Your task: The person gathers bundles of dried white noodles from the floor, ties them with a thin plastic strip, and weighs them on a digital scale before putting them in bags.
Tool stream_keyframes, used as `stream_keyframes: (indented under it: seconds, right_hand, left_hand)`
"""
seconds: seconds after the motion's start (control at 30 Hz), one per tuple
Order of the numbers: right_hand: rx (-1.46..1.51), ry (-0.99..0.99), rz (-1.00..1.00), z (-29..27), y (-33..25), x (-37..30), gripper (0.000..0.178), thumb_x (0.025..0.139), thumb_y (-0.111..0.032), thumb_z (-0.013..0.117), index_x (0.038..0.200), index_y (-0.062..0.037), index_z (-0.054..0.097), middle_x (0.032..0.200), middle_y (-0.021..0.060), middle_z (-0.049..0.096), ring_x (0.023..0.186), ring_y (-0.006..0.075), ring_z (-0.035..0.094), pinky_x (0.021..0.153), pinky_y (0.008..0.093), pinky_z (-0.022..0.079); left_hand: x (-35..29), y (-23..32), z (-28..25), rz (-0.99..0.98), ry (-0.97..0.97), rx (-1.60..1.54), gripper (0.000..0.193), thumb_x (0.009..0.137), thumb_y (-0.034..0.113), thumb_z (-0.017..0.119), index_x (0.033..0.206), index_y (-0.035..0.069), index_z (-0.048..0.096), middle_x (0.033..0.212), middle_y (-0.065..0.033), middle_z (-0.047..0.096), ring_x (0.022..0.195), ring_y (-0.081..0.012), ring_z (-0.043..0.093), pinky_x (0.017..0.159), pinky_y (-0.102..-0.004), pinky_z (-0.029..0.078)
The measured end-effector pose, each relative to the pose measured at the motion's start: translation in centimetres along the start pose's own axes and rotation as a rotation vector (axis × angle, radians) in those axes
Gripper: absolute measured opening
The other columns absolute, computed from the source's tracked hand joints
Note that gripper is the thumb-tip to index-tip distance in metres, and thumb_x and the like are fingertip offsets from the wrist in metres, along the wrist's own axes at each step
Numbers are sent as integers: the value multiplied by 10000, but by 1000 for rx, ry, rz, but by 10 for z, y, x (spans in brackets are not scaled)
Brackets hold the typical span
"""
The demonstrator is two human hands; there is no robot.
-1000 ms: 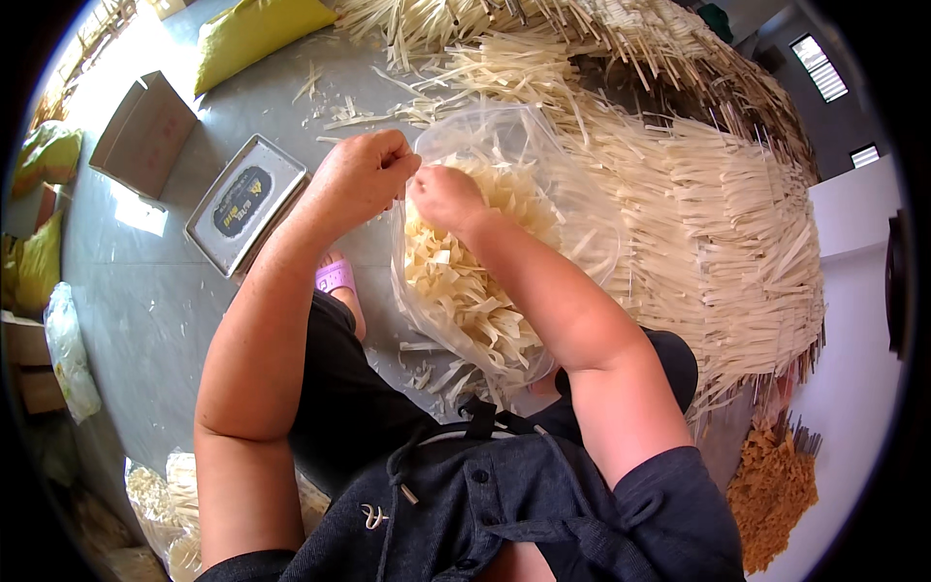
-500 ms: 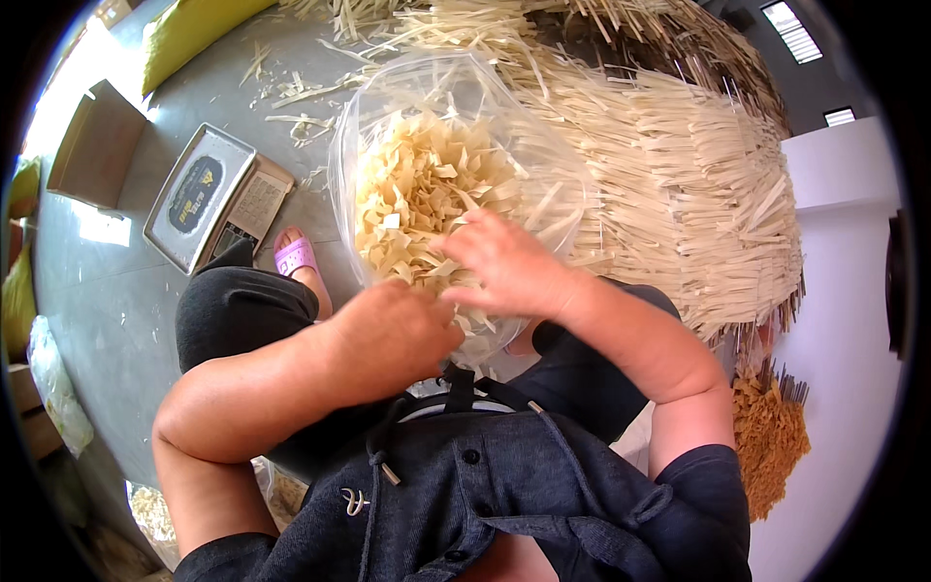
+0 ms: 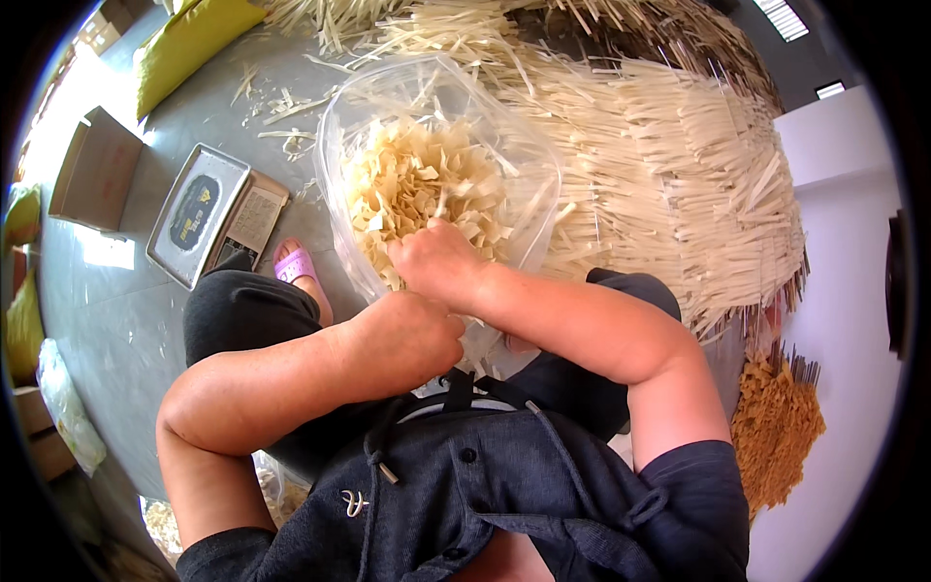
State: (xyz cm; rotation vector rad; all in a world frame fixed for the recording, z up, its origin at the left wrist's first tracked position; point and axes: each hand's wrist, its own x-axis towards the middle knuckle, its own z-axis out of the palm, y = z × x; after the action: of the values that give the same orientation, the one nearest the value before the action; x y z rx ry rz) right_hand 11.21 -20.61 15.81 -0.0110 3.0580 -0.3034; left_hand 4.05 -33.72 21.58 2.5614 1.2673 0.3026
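A clear plastic bag (image 3: 335,170) stands open between my knees, heaped with pale, curled flat strips (image 3: 407,179) like dried noodles or cut bean-curd sheet. My right hand (image 3: 436,260) is a closed fist at the heap's near side, just inside the bag's near edge. Whatever its fingers grip is hidden. Closer to my body, my left hand (image 3: 412,337) is also closed, back of the hand up, beside the bag's near rim. Its fingertips are turned under, so what they hold does not show. The two hands almost touch.
Long pale strips lie in layered rows (image 3: 659,184) to the right of the bag. At left are a metal-topped scale (image 3: 199,209), a cardboard box (image 3: 95,170) and a yellow-green sack (image 3: 189,48). My foot wears a pink sandal (image 3: 291,262). Orange-brown bundled material (image 3: 776,427) lies at lower right.
My right hand has gone from spread fingers over the strips to a closed fist, lower and nearer my left hand. The left hand stays closed, shifted slightly nearer my body.
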Motion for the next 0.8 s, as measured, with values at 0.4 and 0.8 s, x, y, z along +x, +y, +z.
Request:
stream_keyframes:
  seconds: [0.4, 0.8]
  right_hand:
    - [246, -79, 209, -23, 36, -4, 107, 782, -106, 576, 802, -28, 647, 755, 185, 645, 744, 365, 638, 671, 441, 511]
    - [276, 72, 183, -18, 30, 0, 176, 797, -100, 574, 935, -21, 650, 847, 189, 656, 813, 361, 646, 690, 438, 517]
  left_hand:
    - [-2, 1, -26, -168, -31, 47, 129, 720, 95, 597, 838, 145, 609, 808, -9, 567, 793, -211, 632, 642, -345, 520]
    - [2, 7, -30, -156, 4, -82, 165, 720, 112, 624, 875, 154, 661, 766, -5, 566, 772, -205, 622, 648, -333, 522]
